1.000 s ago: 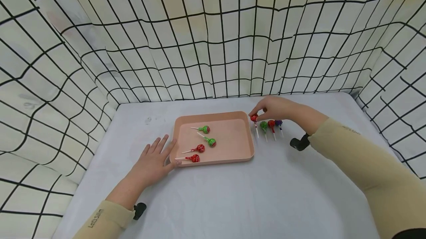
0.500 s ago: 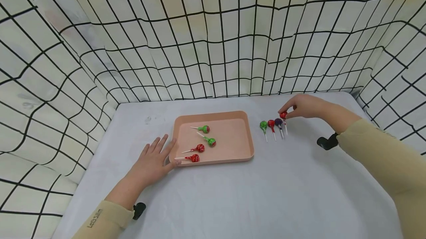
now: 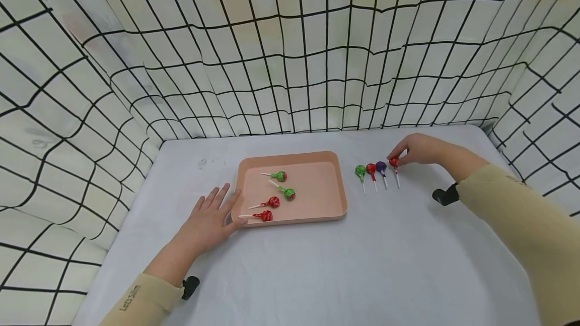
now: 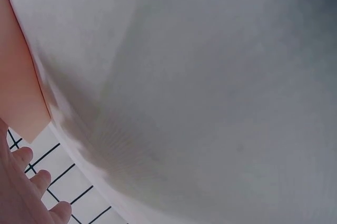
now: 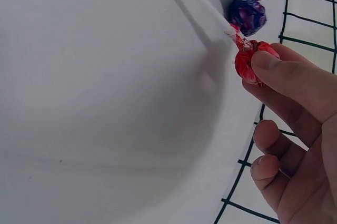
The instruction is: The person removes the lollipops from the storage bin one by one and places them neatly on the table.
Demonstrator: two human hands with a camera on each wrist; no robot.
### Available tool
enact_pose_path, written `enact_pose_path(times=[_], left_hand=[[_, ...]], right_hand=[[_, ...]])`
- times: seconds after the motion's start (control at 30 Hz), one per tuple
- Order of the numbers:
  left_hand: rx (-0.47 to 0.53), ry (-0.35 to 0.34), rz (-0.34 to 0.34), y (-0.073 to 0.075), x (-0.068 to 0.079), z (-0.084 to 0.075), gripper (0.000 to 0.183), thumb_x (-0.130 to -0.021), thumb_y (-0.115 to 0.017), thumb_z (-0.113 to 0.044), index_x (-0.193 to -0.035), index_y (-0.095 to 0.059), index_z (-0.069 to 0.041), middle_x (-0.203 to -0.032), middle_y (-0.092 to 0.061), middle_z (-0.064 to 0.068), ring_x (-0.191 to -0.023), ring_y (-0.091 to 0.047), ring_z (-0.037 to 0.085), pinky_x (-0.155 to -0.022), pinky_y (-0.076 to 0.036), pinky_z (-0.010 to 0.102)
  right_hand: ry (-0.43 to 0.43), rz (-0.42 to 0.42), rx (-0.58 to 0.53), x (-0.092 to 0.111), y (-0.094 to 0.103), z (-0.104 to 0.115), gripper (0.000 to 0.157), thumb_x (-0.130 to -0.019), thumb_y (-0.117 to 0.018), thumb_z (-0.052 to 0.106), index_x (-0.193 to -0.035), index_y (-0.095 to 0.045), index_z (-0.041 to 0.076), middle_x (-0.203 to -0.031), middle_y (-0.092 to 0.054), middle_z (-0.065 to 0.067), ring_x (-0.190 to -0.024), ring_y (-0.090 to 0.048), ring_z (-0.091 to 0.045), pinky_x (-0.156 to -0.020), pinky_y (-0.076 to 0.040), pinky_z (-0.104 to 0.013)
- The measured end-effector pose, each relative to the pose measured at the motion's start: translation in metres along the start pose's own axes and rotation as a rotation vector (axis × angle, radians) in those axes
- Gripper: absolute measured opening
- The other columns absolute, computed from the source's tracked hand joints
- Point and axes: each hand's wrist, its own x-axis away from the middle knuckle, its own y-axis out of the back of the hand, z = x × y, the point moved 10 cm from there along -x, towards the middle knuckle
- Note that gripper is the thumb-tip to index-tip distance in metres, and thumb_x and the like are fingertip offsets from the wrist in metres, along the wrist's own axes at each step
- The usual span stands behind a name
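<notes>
Between thumb and fingertips, my right hand (image 3: 419, 149) pinches the wrapped head of a red lollipop (image 5: 246, 65), its white stick pointing away from the palm. Just left of it lie a purple lollipop (image 3: 381, 166), a red one and a green lollipop (image 3: 360, 170), side by side with sticks toward me. My left hand (image 3: 208, 222) lies with fingers spread at the left edge of a pink tray (image 3: 317, 185), the thumb on its near-left corner. Inside the tray are two green lollipops (image 3: 286, 193) and two red lollipops (image 3: 267, 215), sticks pointing left.
A white cloth covers the table (image 3: 317, 275). Black grid netting (image 3: 290, 64) over pale walls surrounds its back and sides. Each wrist carries a small black camera mount (image 3: 446, 195).
My right hand has carried the red lollipop from beside the tray, over the others, to the right end of the row, and lowered it there. The left hand stays put.
</notes>
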Motion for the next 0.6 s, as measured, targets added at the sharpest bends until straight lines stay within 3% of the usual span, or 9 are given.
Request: enact_pose_path(times=[0.6], left_hand=[[0.021,-0.005,0.007,-0.007,-0.001,0.003,0.090,-0.091,-0.047,-0.071,-0.159,-0.023,-0.018,-0.165,-0.012,0.015,-0.150,-0.010,0.041,-0.117,-0.009,0.063]], right_hand=[[-0.011,-0.001,-0.035,-0.011,-0.012,-0.010,0.030,-0.093,-0.067,0.010,-0.122,-0.073,0.015,-0.124,-0.067,-0.012,-0.120,-0.054,-0.037,-0.099,-0.046,-0.056]])
